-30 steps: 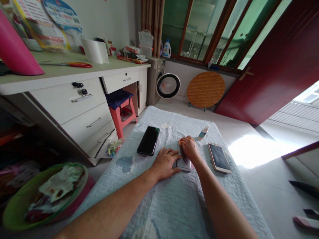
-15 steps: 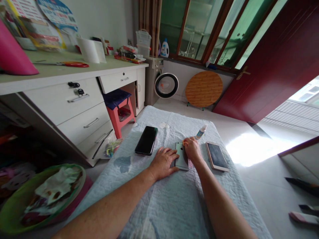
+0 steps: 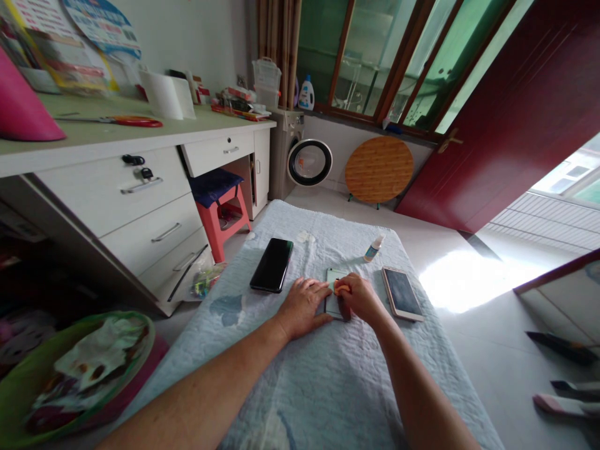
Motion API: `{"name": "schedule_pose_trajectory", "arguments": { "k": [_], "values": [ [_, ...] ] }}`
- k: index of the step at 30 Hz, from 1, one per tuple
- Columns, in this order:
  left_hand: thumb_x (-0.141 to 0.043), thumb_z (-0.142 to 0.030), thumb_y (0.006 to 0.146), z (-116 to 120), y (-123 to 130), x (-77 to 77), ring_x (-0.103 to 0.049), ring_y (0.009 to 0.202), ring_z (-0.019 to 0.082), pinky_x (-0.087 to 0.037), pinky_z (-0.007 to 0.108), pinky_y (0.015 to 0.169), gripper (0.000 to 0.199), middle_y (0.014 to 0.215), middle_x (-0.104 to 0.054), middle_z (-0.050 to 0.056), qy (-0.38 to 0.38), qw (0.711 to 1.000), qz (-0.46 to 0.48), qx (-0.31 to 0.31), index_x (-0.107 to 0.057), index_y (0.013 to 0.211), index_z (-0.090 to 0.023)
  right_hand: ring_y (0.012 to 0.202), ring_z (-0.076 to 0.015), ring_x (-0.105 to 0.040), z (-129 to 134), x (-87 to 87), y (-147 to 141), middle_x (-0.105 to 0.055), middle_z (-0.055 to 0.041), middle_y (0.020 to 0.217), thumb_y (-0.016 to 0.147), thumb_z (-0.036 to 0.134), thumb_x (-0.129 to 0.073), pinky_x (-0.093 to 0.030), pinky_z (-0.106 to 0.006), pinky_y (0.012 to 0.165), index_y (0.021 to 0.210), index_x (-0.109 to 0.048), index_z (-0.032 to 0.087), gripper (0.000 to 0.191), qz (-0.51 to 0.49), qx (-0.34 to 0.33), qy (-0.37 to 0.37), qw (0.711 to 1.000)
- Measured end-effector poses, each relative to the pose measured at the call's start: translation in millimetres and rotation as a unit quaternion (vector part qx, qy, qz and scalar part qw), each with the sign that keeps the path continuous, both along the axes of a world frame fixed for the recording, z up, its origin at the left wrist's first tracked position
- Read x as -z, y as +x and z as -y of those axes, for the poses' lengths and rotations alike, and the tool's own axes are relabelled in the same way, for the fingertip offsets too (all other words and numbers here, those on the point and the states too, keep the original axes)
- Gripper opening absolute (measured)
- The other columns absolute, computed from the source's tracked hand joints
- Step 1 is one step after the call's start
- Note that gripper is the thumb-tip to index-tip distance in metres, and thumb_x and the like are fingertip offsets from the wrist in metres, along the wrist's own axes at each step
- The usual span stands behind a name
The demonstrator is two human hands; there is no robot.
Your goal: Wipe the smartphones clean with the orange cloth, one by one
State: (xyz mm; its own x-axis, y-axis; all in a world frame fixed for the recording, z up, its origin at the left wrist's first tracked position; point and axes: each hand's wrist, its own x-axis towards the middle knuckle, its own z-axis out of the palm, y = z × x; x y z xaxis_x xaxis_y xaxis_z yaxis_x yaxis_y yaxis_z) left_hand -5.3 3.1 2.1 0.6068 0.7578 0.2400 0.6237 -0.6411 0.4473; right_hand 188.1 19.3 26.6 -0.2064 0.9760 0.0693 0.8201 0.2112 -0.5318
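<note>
1 btl (image 3: 374, 249) | lbl (image 3: 371, 253) illegible | R grip (image 3: 362, 297): orange cloth (image 3: 342, 287) on phone (image 3: 334, 306)

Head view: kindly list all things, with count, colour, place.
Phones: 3, black, grey, gold, on cloth
Wipe: 1, orange, over grey phone
Spray bottle: 1, white, on cloth
Cloth: 1, pale blue, centre
Desk: 1, white, left
Scissors: 1, red-handled, on desk
Paper roll: 1, white, on desk
Clutter: uncountable, mixed, desk
Stool: 1, pink, by desk
Washer: 1, grey, back
Window: 1, green-paned, back
Round table: 1, brown, by wall
Door: 1, red, right
Basin: 1, green, lower left
Left hand: 1, bare, on grey phone
Right hand: 1, bare, holding wipe
</note>
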Motion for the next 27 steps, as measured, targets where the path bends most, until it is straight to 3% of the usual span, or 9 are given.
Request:
{"name": "schedule_pose_trajectory", "arguments": {
  "k": [9,13,17,21,27],
  "values": [
    [-0.064,-0.052,0.08,-3,1,5.6,-0.044,0.125,0.029,-0.026,0.048,0.108,0.053,0.138,-0.052,0.005,-0.001,1.0,-0.006,-0.004,-0.055,0.124,-0.025,0.078,-0.0126,-0.06,33,-19.0,13,-0.065,-0.0012,0.084,0.069,0.009,-0.055,-0.042,-0.022,0.072,0.075,-0.072,0.02,0.022,-0.08,-0.12,-0.137,0.98],
    [-0.066,-0.05,0.079,-3,1,6.0,-0.044,0.125,0.029,-0.026,0.047,0.108,0.052,0.138,-0.052,0.005,0.0,1.0,-0.005,-0.007,-0.055,0.124,-0.025,0.077,-0.012,-0.061,37,-21.0,17,-0.065,-0.0008,0.083,0.068,0.007,-0.053,-0.043,-0.021,0.071,0.078,-0.073,0.02,0.026,-0.098,-0.139,-0.17,0.971],
    [-0.063,-0.052,0.081,-2,1,2.9,-0.044,0.125,0.029,-0.025,0.048,0.109,0.052,0.138,-0.052,0.006,-0.008,1.0,-0.009,-0.004,-0.055,0.124,-0.025,0.078,-0.0132,-0.06,35,-15.2,16,-0.066,-0.0018,0.084,0.07,0.008,-0.054,-0.043,-0.022,0.073,0.079,-0.073,0.02,0.023,-0.093,-0.111,-0.121,0.982],
    [-0.062,-0.053,0.082,-1,0,-0.6,-0.043,0.126,0.029,-0.025,0.048,0.109,0.054,0.139,-0.051,0.006,-0.015,1.0,-0.013,0.002,-0.054,0.126,-0.024,0.077,-0.0145,-0.059,25,-1.7,16,-0.065,-0.0035,0.085,0.076,0.013,-0.053,-0.043,-0.024,0.073,0.08,-0.072,0.019,0.02,-0.071,-0.038,-0.037,0.996],
    [-0.062,-0.052,0.082,-1,0,-0.5,-0.042,0.127,0.029,-0.024,0.049,0.11,0.054,0.14,-0.05,0.006,-0.01,1.0,-0.015,0.004,-0.051,0.128,-0.024,0.077,-0.0142,-0.057,7,16.6,15,-0.061,-0.0027,0.084,0.078,0.015,-0.053,-0.042,-0.024,0.073,0.083,-0.071,0.019,0.019,-0.048,0.041,0.051,0.997]
  ]
}}
